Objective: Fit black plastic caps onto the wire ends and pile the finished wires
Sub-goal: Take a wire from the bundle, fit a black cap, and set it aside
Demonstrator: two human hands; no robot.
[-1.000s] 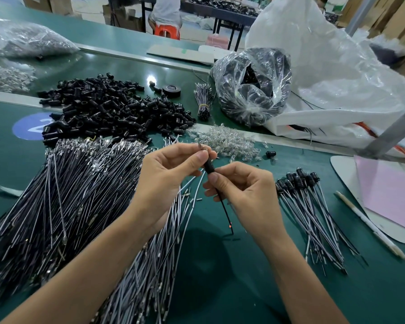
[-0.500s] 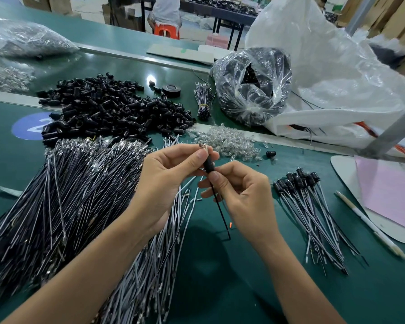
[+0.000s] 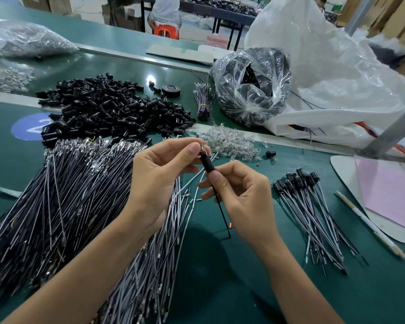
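Head-worn, angled down, near table (image 3: 220,288)

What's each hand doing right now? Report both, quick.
Left hand: closed, pinching the top end of the black cap.
Right hand: closed, pinching the thin wire just below the cap.

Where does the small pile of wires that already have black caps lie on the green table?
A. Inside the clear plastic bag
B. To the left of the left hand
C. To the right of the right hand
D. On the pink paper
C: the capped wires lie fanned on the green table just right of the right hand, short of the pink paper.
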